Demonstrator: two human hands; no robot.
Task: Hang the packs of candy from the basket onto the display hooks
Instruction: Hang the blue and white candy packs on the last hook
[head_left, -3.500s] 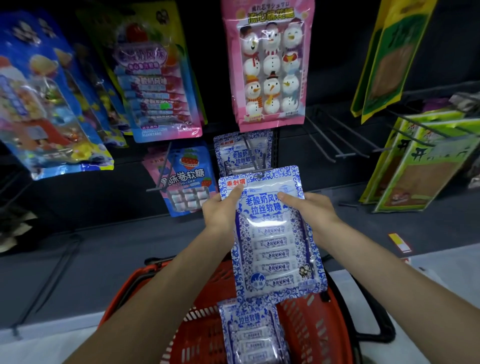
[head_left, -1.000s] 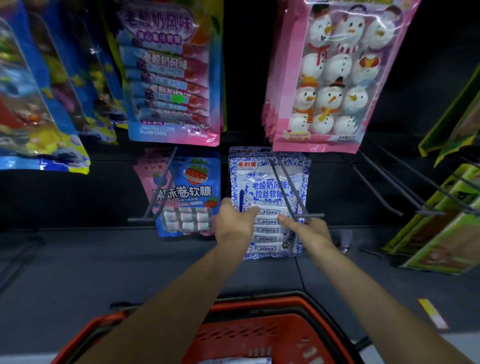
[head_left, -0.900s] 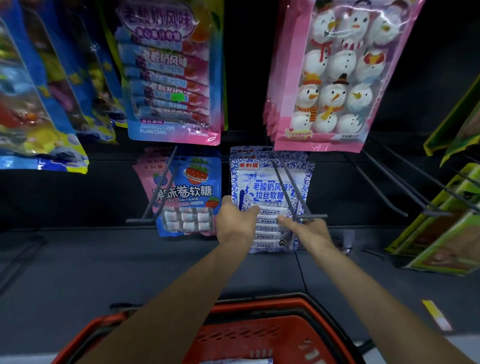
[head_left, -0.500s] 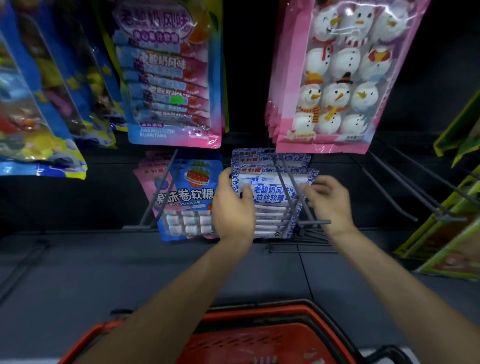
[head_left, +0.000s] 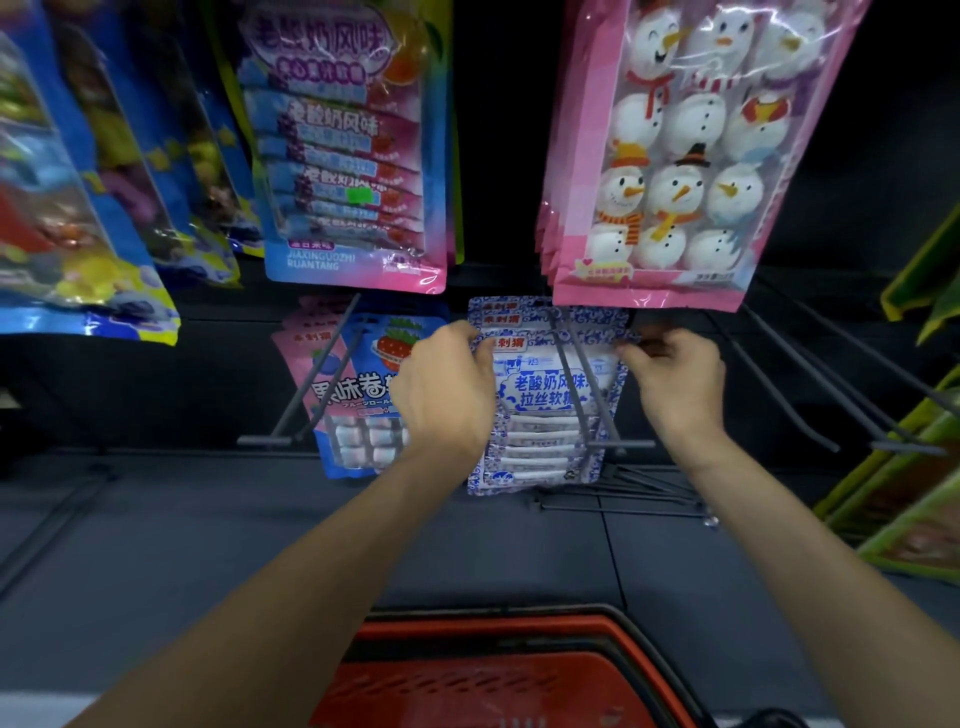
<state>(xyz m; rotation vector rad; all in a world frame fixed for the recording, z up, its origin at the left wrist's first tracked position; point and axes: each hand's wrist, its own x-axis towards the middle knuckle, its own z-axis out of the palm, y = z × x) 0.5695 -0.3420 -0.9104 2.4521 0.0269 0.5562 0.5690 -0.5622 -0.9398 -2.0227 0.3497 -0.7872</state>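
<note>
Your left hand (head_left: 441, 387) is at the top left edge of the blue and white plastic candy pack (head_left: 540, 421). Its fingers curl round that edge and hold it. Your right hand (head_left: 678, 384) is at the top right corner of the same pack. Its fingers are bent in and pinch the corner. So both hands are closed on the pack.

The pack hangs on the grey metal display hook (head_left: 618, 444) in the lower row of the dark wall. The hook has two thin rods with a short bar across the near end. The rods run over the front of the pack toward you. More packs of the same kind hang just behind it, and their top edges peek out above it.

Just to the left hangs a blue and pink pack with a strawberry picture (head_left: 358, 410). Your left hand hides part of it. Above that one hangs a long blue and pink pack of candy sticks (head_left: 348, 156). Above your right hand hangs a pink pack of white snowman sweets (head_left: 675, 156). Green packs (head_left: 914, 499) hang far to the right.

The red plastic basket (head_left: 493, 630) sits low down near you, between your arms. You cannot tell what lies in it.
</note>
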